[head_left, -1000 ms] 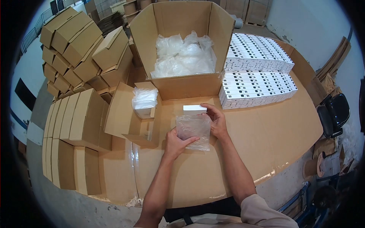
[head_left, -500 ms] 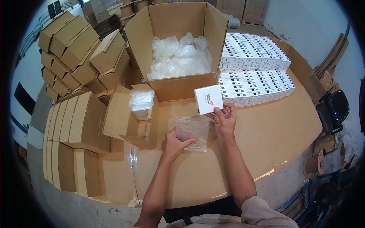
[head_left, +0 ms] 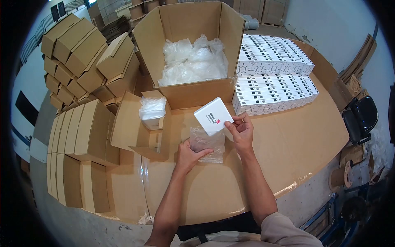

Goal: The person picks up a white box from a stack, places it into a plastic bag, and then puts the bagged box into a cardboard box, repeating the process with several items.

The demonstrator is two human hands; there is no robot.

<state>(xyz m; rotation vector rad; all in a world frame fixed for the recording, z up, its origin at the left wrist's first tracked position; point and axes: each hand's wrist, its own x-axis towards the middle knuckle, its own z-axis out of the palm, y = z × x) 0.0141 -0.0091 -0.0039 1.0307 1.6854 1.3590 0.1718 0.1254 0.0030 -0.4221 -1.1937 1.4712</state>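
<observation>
My right hand (head_left: 242,131) pinches a flat white square box (head_left: 212,115) by its right corner; red and black print shows on its face. The box is tilted and overlaps the top of a clear plastic bag (head_left: 210,148). That bag is gripped at its left side by my left hand (head_left: 191,155), thumb lying across the front. To the left stands an open cardboard carton (head_left: 127,123) with a stack of plastic-wrapped white items (head_left: 152,112) inside.
Behind the hands, a large open carton (head_left: 197,92) holds a heap of clear plastic bags (head_left: 195,61). Rows of white boxes (head_left: 275,90) line the back right of the cardboard-covered table (head_left: 296,144). Brown cartons (head_left: 88,127) are stacked at left, with more piled behind (head_left: 78,53).
My right hand has brought the white box left, turning it so a corner points down over the bag's top edge. My left hand and the bag have barely moved.
</observation>
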